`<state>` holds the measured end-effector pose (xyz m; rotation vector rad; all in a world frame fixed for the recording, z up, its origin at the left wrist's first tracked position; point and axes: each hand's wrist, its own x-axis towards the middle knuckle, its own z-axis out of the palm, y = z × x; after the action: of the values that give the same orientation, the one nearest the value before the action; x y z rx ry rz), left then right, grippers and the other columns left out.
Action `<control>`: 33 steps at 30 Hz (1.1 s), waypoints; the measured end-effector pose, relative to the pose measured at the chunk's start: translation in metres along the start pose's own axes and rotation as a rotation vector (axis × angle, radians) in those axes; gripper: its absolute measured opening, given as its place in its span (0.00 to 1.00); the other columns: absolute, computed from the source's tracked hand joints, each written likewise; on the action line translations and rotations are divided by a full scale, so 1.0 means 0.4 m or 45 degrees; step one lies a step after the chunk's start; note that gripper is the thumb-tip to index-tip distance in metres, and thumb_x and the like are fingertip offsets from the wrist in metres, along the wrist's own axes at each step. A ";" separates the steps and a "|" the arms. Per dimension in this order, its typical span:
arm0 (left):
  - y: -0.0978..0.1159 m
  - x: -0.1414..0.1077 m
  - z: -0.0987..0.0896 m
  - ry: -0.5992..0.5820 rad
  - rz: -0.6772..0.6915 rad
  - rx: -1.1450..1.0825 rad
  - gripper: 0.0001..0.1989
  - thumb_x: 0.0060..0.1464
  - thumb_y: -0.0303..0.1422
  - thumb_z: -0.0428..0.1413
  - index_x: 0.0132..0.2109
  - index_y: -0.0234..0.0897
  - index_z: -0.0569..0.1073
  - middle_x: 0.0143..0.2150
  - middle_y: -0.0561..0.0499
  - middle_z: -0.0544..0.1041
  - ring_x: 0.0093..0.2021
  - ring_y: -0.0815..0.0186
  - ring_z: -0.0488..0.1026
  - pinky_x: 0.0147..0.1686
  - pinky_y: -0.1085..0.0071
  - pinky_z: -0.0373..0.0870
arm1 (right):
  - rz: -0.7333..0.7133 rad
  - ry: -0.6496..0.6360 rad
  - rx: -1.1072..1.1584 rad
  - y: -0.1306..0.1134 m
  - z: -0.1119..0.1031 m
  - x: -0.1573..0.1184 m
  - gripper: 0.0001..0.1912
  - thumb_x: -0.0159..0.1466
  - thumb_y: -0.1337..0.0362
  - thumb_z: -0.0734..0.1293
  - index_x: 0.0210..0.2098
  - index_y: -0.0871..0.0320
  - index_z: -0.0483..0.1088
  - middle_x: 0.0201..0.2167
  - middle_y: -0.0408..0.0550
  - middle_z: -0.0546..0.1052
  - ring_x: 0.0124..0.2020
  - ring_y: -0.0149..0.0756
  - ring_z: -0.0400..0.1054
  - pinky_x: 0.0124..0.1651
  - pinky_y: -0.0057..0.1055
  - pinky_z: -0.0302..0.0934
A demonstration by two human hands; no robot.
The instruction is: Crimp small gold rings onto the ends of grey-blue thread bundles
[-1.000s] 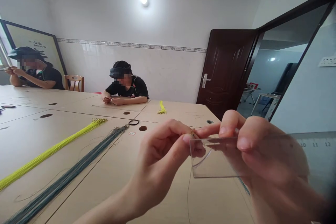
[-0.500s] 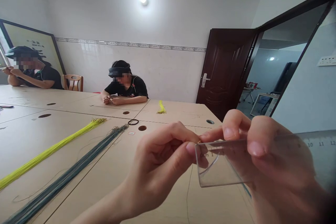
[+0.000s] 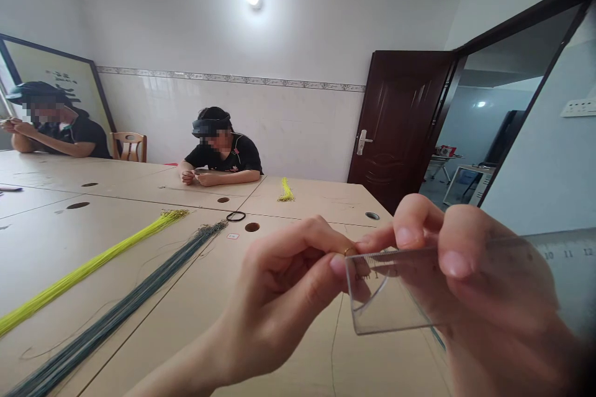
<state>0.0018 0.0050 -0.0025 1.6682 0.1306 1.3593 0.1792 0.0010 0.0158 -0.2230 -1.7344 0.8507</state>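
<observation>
My left hand (image 3: 288, 291) is closed, thumb and forefinger pinching a small curved golden hook (image 3: 348, 251) at the zero end of a ruler. Most of the hook is hidden by the fingertips. A thin line (image 3: 332, 347) hangs below the hands. The clear plastic ruler (image 3: 391, 310), marked in centimetres, is gripped by my right hand (image 3: 484, 285), with its fingers bent over the top edge. Right fingertips meet the left ones just behind the ruler's scale; whether they also touch the hook or line is unclear.
On the table (image 3: 186, 335) lie a yellow line bundle (image 3: 93, 267) and a dark green line bundle (image 3: 135, 304). A black ring (image 3: 236, 216) rests near a cable hole (image 3: 252, 227). A smaller yellow bundle (image 3: 285, 191) is farther back. Two people sit across the table.
The golden hook's curve shows more clearly above the ruler's end now. Both hands and the ruler have barely moved.
</observation>
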 end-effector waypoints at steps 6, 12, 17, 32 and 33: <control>0.000 -0.002 0.000 -0.017 -0.019 -0.025 0.08 0.61 0.29 0.51 0.36 0.40 0.74 0.29 0.55 0.73 0.30 0.75 0.69 0.34 0.81 0.69 | 0.021 0.011 0.046 -0.002 0.000 -0.006 0.06 0.63 0.64 0.64 0.32 0.48 0.73 0.33 0.45 0.68 0.41 0.43 0.73 0.35 0.37 0.73; 0.005 -0.004 -0.001 -0.023 -0.031 -0.036 0.08 0.61 0.28 0.51 0.35 0.40 0.74 0.30 0.56 0.73 0.31 0.75 0.70 0.34 0.81 0.69 | -0.002 -0.053 0.117 -0.001 0.002 -0.002 0.07 0.64 0.65 0.63 0.33 0.50 0.73 0.34 0.44 0.67 0.43 0.43 0.73 0.36 0.37 0.73; 0.000 0.000 -0.001 -0.042 -0.028 -0.045 0.08 0.61 0.28 0.51 0.35 0.39 0.74 0.29 0.56 0.73 0.31 0.75 0.69 0.34 0.81 0.69 | 0.026 -0.013 0.111 -0.004 0.006 -0.001 0.06 0.63 0.64 0.64 0.32 0.49 0.73 0.33 0.44 0.67 0.41 0.43 0.73 0.33 0.37 0.73; -0.041 -0.011 0.021 -0.114 0.197 -0.085 0.07 0.62 0.29 0.49 0.36 0.35 0.70 0.31 0.53 0.70 0.31 0.74 0.68 0.33 0.79 0.68 | -0.034 -0.174 0.111 -0.004 -0.038 -0.012 0.04 0.61 0.65 0.67 0.33 0.51 0.75 0.33 0.46 0.71 0.37 0.42 0.74 0.33 0.37 0.75; -0.043 -0.013 0.026 -0.115 0.259 -0.054 0.07 0.62 0.29 0.50 0.36 0.34 0.70 0.31 0.52 0.70 0.31 0.74 0.68 0.34 0.79 0.69 | -0.054 -0.175 0.094 -0.006 -0.043 -0.015 0.04 0.59 0.66 0.68 0.31 0.50 0.75 0.32 0.46 0.72 0.34 0.42 0.75 0.32 0.36 0.75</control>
<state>0.0162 0.0052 -0.0174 1.7402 -0.1230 1.4225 0.1972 0.0032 0.0145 -0.0796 -1.8245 0.9147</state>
